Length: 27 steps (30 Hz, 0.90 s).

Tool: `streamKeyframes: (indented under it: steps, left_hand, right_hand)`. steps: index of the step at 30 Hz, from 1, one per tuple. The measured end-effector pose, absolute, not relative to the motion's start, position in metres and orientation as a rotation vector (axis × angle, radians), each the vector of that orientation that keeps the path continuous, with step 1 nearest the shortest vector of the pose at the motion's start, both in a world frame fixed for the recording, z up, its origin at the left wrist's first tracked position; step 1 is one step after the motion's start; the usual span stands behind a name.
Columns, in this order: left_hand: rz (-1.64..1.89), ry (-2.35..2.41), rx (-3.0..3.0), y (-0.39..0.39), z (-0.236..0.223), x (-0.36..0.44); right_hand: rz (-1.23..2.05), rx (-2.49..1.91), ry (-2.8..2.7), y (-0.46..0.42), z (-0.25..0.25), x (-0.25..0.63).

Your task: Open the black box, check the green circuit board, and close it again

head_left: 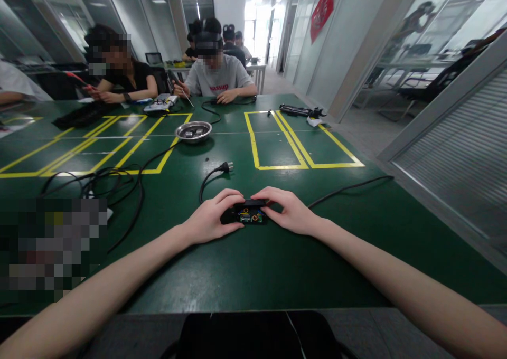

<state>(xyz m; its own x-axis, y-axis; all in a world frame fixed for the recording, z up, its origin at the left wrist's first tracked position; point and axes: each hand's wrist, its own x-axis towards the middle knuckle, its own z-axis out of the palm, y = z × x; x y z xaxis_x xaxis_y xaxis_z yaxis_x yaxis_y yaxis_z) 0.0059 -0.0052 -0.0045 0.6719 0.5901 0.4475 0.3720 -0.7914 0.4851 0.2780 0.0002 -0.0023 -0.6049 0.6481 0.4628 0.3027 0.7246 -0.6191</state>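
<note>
An opened power adapter lies on the green table in front of me, its circuit board with coils and small parts facing up. A black casing half stands along its far side. My left hand grips the adapter's left end between thumb and fingers. At the other end, the fingers of my right hand are bent over the black casing, with the thumb near the board. Just beyond my left hand, a black power plug rests on its cord. Another black cord runs off to the right from beside my right hand.
A metal bowl with metal parts stands beyond the plug. Coiled black cables and a blurred-out object lie at the left. Yellow tape marks the table. Two people sit across, one with a tool in hand.
</note>
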Motion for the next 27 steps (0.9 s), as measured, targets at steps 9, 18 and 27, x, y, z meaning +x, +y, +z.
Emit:
streamKeyframes:
  steps: [9,18,27]
  left_hand:
    - [0.734,0.642,2.652,-0.005,-0.0015,0.0096]
    - [0.714,0.649,2.725,-0.0051,-0.0045,0.0107]
    - [0.663,0.665,2.694,-0.0056,0.0003,0.0112]
  right_hand:
    - [0.537,-0.549,-2.408,-0.0032,0.0019,0.2832]
    - [0.497,-0.667,-2.444,-0.0033,0.0013,0.2833]
    - [0.486,-0.735,-2.528,-0.0037,0.006,0.2829]
